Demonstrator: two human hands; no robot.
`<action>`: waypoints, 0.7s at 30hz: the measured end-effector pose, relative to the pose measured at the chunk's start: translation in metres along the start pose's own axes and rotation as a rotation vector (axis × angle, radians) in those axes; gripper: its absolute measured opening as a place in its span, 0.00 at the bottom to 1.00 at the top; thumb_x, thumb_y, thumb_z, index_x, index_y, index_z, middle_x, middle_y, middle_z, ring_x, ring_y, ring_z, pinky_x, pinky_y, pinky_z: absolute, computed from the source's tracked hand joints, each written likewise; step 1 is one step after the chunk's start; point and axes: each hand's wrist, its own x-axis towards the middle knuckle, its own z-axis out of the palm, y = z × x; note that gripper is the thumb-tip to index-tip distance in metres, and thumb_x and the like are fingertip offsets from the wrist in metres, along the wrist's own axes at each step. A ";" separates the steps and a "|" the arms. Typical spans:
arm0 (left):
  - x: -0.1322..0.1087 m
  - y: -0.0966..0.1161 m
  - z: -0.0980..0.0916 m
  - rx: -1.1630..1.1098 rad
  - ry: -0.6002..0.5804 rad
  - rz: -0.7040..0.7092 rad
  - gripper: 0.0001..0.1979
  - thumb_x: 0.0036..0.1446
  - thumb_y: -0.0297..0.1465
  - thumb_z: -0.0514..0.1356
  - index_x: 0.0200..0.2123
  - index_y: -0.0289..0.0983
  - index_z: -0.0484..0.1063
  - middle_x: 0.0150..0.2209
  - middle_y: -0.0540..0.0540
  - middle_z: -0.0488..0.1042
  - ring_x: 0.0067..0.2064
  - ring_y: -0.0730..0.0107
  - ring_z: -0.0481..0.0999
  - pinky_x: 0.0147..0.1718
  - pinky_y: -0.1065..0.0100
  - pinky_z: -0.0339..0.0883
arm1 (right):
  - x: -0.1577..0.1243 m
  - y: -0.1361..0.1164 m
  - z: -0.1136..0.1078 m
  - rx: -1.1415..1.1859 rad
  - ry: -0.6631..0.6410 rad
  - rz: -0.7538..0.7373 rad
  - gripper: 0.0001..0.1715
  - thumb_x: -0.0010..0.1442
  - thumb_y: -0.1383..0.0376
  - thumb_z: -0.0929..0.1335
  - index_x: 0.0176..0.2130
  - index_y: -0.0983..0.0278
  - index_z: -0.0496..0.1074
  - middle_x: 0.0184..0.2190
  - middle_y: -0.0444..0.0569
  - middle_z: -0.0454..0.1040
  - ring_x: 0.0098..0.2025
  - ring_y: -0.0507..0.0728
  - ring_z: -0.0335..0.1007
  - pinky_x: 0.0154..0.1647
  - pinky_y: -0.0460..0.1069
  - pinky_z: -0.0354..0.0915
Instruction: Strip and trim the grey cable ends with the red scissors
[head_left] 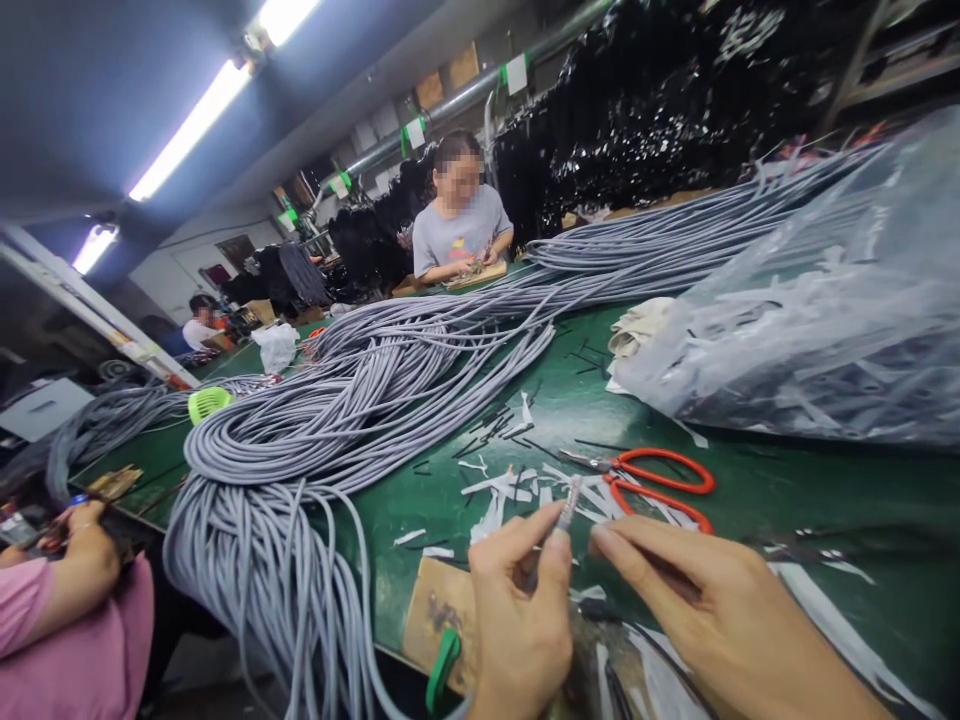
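Note:
My left hand [521, 610] pinches the end of a grey cable [573, 498] between thumb and forefinger, its stripped, shiny tip pointing up. Just to the right, my right hand [705, 600] has its thumb and fingers pressed together near that tip; whatever they hold, if anything, is hidden. Scissors with orange handles [697, 465] lie beyond my hands, blades toward the left. White strips [506, 492] and short black pieces [491, 428] are scattered around them. Below my left hand is a wooden board [424, 610] with a green clip-like piece [444, 660].
A thick bundle of grey cables [337, 430] runs across the green table [577, 350] and hangs over its near edge. On the right stands a clear plastic bag [817, 350] of scraps. A co-worker [461, 235] sits opposite; a person's pink sleeve [82, 630] shows at left.

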 end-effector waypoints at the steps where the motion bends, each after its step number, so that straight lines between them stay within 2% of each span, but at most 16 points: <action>1: 0.000 0.001 0.000 0.003 -0.012 0.002 0.14 0.63 0.34 0.58 0.47 0.37 0.80 0.45 0.40 0.81 0.46 0.59 0.79 0.46 0.68 0.72 | 0.000 -0.001 0.000 -0.005 -0.003 -0.004 0.23 0.65 0.60 0.61 0.20 0.59 0.69 0.15 0.42 0.71 0.16 0.52 0.69 0.17 0.43 0.65; 7: 0.001 0.008 0.001 0.103 -0.020 0.051 0.16 0.62 0.35 0.58 0.46 0.34 0.80 0.38 0.39 0.82 0.36 0.62 0.79 0.36 0.69 0.72 | -0.001 -0.003 -0.003 0.044 -0.075 0.082 0.26 0.66 0.56 0.61 0.20 0.61 0.70 0.15 0.42 0.71 0.16 0.52 0.66 0.17 0.43 0.63; 10: 0.004 0.016 0.002 0.153 -0.065 0.105 0.14 0.62 0.31 0.57 0.43 0.34 0.82 0.29 0.42 0.80 0.28 0.67 0.76 0.28 0.71 0.68 | -0.002 -0.002 -0.004 0.072 -0.159 0.149 0.29 0.66 0.51 0.61 0.20 0.62 0.72 0.16 0.43 0.72 0.17 0.53 0.66 0.16 0.44 0.62; 12: 0.005 0.022 0.003 0.193 -0.093 0.117 0.14 0.61 0.29 0.56 0.40 0.35 0.82 0.25 0.45 0.79 0.25 0.68 0.73 0.25 0.71 0.65 | -0.003 -0.002 -0.003 0.042 -0.169 0.141 0.30 0.67 0.52 0.60 0.21 0.62 0.73 0.17 0.44 0.73 0.19 0.53 0.68 0.17 0.44 0.63; 14: 0.004 0.026 0.005 0.244 -0.089 0.112 0.14 0.61 0.27 0.55 0.39 0.36 0.82 0.25 0.46 0.78 0.25 0.68 0.73 0.26 0.71 0.65 | -0.005 -0.002 -0.002 -0.041 -0.076 0.014 0.27 0.68 0.56 0.60 0.24 0.62 0.75 0.19 0.45 0.76 0.21 0.53 0.71 0.20 0.45 0.66; 16: 0.001 0.028 0.006 0.300 -0.038 0.096 0.14 0.60 0.27 0.55 0.39 0.39 0.82 0.26 0.46 0.79 0.26 0.67 0.74 0.30 0.69 0.66 | -0.007 -0.003 -0.001 -0.154 0.059 -0.186 0.23 0.68 0.63 0.60 0.27 0.62 0.76 0.21 0.46 0.78 0.22 0.53 0.73 0.24 0.45 0.68; 18: -0.002 0.028 0.007 0.340 0.006 0.088 0.14 0.60 0.27 0.55 0.38 0.40 0.82 0.26 0.47 0.78 0.27 0.66 0.74 0.32 0.67 0.67 | -0.006 -0.004 -0.001 -0.246 0.133 -0.356 0.22 0.68 0.68 0.59 0.28 0.62 0.76 0.21 0.47 0.78 0.21 0.52 0.73 0.23 0.44 0.67; 19: -0.003 0.028 0.007 0.350 0.013 0.091 0.14 0.61 0.27 0.55 0.38 0.40 0.82 0.26 0.47 0.78 0.27 0.66 0.74 0.33 0.67 0.67 | -0.005 -0.004 -0.001 -0.270 0.144 -0.390 0.22 0.68 0.69 0.59 0.28 0.63 0.75 0.21 0.47 0.78 0.20 0.52 0.73 0.23 0.44 0.67; 21: -0.004 0.028 0.006 0.364 0.005 0.124 0.14 0.61 0.27 0.54 0.37 0.39 0.82 0.25 0.47 0.78 0.26 0.66 0.74 0.32 0.67 0.67 | -0.003 -0.004 0.000 -0.267 0.139 -0.338 0.22 0.68 0.67 0.59 0.27 0.62 0.75 0.21 0.47 0.78 0.20 0.52 0.74 0.22 0.44 0.68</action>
